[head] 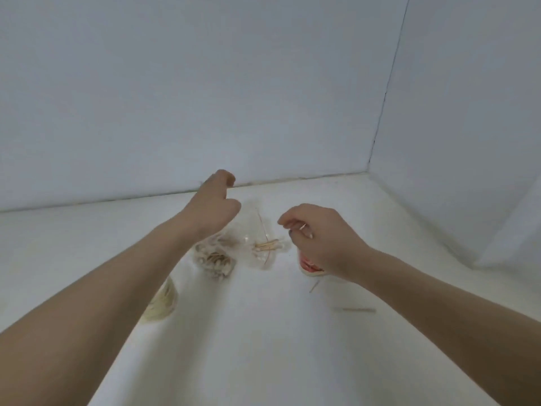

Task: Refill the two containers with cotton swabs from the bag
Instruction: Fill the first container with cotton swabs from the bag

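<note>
A clear plastic bag (260, 241) stands crumpled at the table's middle, with a few cotton swabs (268, 245) in its bottom. My left hand (215, 205) grips the bag's upper left edge, fingers curled. My right hand (319, 238) pinches a couple of cotton swabs (303, 227) above a container with a red-orange rim (307, 266), which the hand mostly hides. A clear container (215, 262) packed with swabs sits under my left wrist. A round pale container or lid (162, 301) lies nearer, partly behind my left forearm.
Two loose swabs lie on the white table (263, 332): one (355, 310) under my right forearm, one (314, 286) just below the red-rimmed container. White walls close the back and the right side, meeting at a corner (369, 168).
</note>
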The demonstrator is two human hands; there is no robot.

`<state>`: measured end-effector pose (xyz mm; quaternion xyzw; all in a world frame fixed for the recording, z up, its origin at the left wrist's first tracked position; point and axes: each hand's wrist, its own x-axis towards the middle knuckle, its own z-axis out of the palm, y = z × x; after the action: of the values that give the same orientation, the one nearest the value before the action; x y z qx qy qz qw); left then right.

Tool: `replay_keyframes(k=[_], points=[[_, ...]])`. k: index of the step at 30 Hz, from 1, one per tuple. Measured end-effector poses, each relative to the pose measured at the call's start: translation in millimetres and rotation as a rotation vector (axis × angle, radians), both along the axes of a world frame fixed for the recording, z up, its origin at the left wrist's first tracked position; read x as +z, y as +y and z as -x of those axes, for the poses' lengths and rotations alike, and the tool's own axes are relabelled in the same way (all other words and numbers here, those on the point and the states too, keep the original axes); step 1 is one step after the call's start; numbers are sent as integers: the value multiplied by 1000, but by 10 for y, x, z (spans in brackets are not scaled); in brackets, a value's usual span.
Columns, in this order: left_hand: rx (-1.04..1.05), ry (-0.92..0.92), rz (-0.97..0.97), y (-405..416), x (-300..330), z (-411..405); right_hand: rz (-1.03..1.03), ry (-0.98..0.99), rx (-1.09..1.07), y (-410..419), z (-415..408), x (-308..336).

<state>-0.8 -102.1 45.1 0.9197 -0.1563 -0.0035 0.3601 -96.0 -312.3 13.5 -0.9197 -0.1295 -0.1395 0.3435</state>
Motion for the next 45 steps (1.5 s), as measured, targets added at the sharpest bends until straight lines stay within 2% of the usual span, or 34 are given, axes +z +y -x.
replay_keyframes(k=[2, 5, 7, 10, 15, 19, 22, 31, 40, 45], points=[[-12, 218, -98, 212, -14, -18, 73, 76, 39, 197, -103, 15], [-105, 421, -223, 365, -97, 16, 397, 151, 58, 377, -273, -12], [-149, 439, -339, 396, -200, 19, 562, 209, 68, 449, -378, -41], [-183, 347, -490, 391, -386, -26, 629, 354, 69, 516, -484, -101], [-231, 217, -473, 398, -492, -97, 483, 472, 73, 569, -600, -170], [-230, 204, -441, 420, -533, -157, 394, 592, 93, 622, -610, -211], [-232, 180, -433, 419, -599, -182, 216, 601, 86, 642, -580, -273], [-232, 185, -445, 412, -661, -197, 32, 492, -65, 801, -531, -597], [-260, 106, -563, 370, -668, -153, 130, 454, -117, 824, -554, -623], [-257, 95, -574, 334, -645, -110, 59, 466, -88, 845, -660, -878]])
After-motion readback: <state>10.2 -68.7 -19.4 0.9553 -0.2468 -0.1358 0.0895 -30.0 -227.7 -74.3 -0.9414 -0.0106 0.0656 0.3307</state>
